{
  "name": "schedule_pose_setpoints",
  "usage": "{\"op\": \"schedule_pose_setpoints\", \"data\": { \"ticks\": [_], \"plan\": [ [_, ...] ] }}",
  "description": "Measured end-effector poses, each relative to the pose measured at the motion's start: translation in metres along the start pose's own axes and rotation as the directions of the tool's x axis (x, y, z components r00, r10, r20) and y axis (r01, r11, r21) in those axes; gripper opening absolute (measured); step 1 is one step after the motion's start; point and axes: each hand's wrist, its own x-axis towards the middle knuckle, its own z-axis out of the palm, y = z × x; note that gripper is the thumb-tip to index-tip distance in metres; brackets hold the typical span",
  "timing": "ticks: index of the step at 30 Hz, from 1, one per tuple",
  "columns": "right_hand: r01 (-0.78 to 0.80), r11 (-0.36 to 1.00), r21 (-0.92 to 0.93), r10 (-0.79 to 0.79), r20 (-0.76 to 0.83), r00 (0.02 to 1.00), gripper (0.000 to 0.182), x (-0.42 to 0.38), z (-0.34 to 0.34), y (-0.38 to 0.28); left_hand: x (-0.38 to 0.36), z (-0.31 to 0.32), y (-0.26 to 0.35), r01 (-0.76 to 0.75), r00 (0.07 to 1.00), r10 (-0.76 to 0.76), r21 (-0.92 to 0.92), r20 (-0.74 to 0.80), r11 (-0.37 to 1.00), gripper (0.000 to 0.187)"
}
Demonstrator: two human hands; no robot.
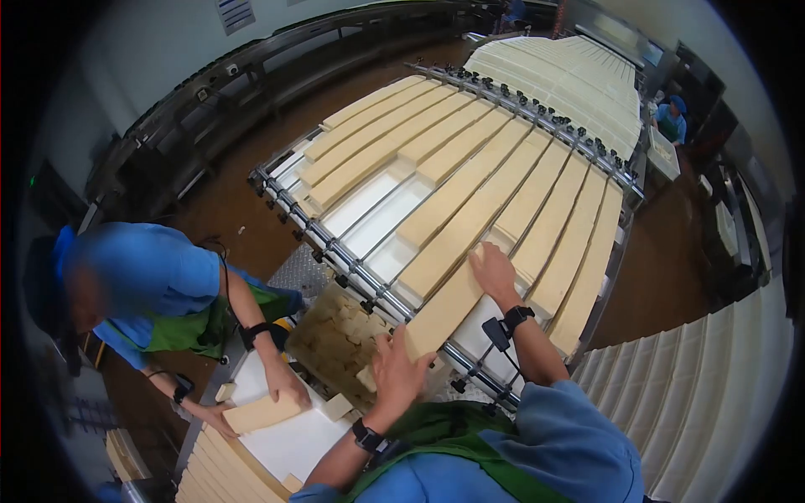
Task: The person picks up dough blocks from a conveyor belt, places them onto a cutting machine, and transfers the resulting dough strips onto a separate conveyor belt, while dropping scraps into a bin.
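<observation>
One pale slab [444, 314], reaching over the front rail [366, 277], near end in our left hand [397, 379], far end in our right hand [496, 275], both hands' fingers grasping it, seemingly to support its length.

- Held slab [449, 312]: pale, matt, fairly smooth face; material can't be told.
- Slabs [470, 226] across the surface: same matt look, edges clean.
- White bed [386, 205] under them: smooth, slight sheen, plastic-looking.
- Rail [342, 249] along the near edge: bright, polished metal; knobs [319, 256] dark, plastic-looking.
- Offcuts [335, 331]: matt, rough, broken.
- Apron [436, 427]: green, creased, faint sheen.
- Sleeve [579, 427]: blue cloth, matt, wrinkled.
- Floor [222, 220]: brown, glossy patches.
</observation>
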Motion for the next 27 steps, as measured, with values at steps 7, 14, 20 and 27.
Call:
{"op": "schedule_pose_setpoints", "data": {
  "ticks": [7, 14, 20, 27],
  "plan": [
    [-0.022, 0.961, -0.277, 0.091, 0.241, 0.966, 0.068, 0.012, -0.003, -0.006, 0.026, -0.013, 0.011, 0.000, 0.995, -0.002, 0.016, 0.104, 1.000, 0.060],
    [-0.061, 0.961, -0.270, 0.054, -0.033, 0.998, 0.069, -0.006, -0.018, -0.027, 0.038, -0.001, 0.006, -0.007, 0.996, 0.008, -0.010, 0.090, 1.000, 0.056],
    [-0.024, 0.946, -0.323, 0.003, -0.064, 0.998, 0.074, -0.057, -0.024, -0.048, 0.057, 0.040, 0.000, -0.102, 0.991, 0.113, -0.141, 0.078, 0.985, 0.060],
    [0.266, 0.903, 0.338, -0.340, 0.182, 0.923, 0.067, -0.120, -0.023, -0.065, 0.056, 0.032, -0.012, -0.113, 0.981, 0.155, -0.302, 0.116, 0.947, 0.069]
  ]
}}
